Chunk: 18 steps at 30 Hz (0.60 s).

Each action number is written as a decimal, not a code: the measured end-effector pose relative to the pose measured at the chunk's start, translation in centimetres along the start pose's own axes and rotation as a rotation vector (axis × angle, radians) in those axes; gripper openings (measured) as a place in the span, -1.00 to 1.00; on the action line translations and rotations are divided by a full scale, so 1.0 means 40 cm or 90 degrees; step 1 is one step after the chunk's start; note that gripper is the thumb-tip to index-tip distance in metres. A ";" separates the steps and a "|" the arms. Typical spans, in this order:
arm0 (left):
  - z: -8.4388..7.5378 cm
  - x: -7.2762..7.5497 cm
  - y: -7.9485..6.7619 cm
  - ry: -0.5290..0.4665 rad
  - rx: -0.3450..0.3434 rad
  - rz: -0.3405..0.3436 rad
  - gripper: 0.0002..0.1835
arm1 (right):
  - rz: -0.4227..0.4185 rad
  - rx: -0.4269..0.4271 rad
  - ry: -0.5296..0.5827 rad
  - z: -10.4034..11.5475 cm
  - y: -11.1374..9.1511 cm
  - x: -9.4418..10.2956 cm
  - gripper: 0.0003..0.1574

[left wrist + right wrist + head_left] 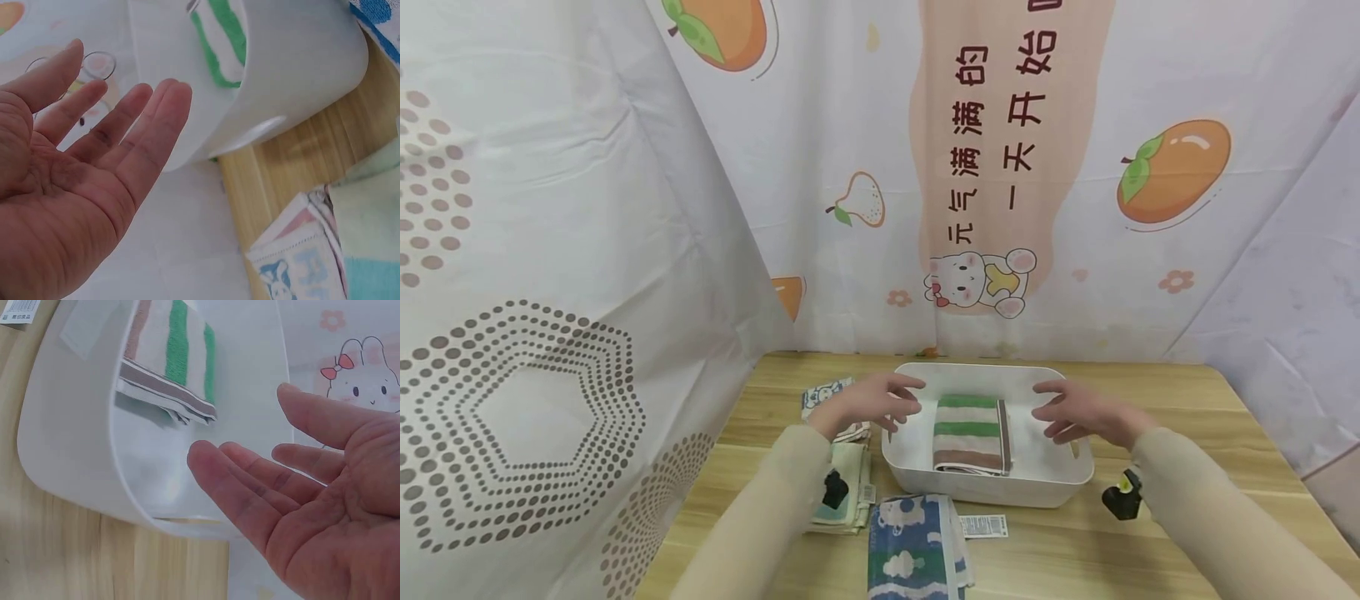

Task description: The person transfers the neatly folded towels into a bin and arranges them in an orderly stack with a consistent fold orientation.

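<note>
A white plastic bin (1045,492) stands near the back of the table, with a folded striped towel (967,433) in green, white and brown lying inside. My left hand (872,402) hovers over the bin's left end, its fingers spread and nothing in them. Over the opposite end my right hand (1086,410) is held the same way, palm toward the middle. In the right wrist view the striped towel (169,359) lies beyond the fingertips, apart from them. The left wrist view shows the left palm (62,194) bare beside the bin's wall (300,81).
In front of the bin lies a folded blue towel (910,546) with a paper label (985,526). Left of the bin sit a pale green and yellow towel (847,483) and a white-blue patterned one (823,393). Printed curtains (850,125) hang behind and beside the table.
</note>
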<state>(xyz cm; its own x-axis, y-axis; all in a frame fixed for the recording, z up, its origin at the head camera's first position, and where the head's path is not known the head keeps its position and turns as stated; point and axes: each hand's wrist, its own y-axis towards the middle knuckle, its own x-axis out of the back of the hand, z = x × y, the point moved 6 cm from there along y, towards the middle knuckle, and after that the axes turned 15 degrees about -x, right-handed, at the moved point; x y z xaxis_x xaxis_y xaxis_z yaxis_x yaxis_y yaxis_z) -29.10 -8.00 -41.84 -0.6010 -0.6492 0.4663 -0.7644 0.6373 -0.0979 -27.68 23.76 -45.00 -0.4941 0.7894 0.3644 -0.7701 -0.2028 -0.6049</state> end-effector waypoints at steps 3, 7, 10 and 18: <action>-0.001 0.019 -0.028 -0.017 -0.005 -0.006 -0.45 | -0.007 0.000 -0.003 -0.003 -0.008 0.014 -0.04; 0.005 0.044 -0.068 -0.049 -0.012 -0.019 -0.41 | -0.008 0.004 0.003 -0.007 -0.019 0.029 -0.06; 0.021 0.061 -0.093 -0.089 -0.012 -0.037 -0.38 | -0.006 0.007 0.020 -0.012 -0.027 0.041 -0.06; 0.093 0.097 -0.155 -0.151 0.011 -0.085 -0.37 | -0.001 0.015 0.058 -0.018 -0.037 0.071 -0.06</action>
<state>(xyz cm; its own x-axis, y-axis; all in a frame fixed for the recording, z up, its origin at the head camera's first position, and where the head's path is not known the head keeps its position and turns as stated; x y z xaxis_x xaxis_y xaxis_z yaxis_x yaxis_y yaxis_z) -27.58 -16.03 -42.70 -0.5309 -0.8076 0.2568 -0.8432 0.5336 -0.0650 -27.67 26.73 -43.60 -0.4554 0.8387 0.2985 -0.7804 -0.2146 -0.5873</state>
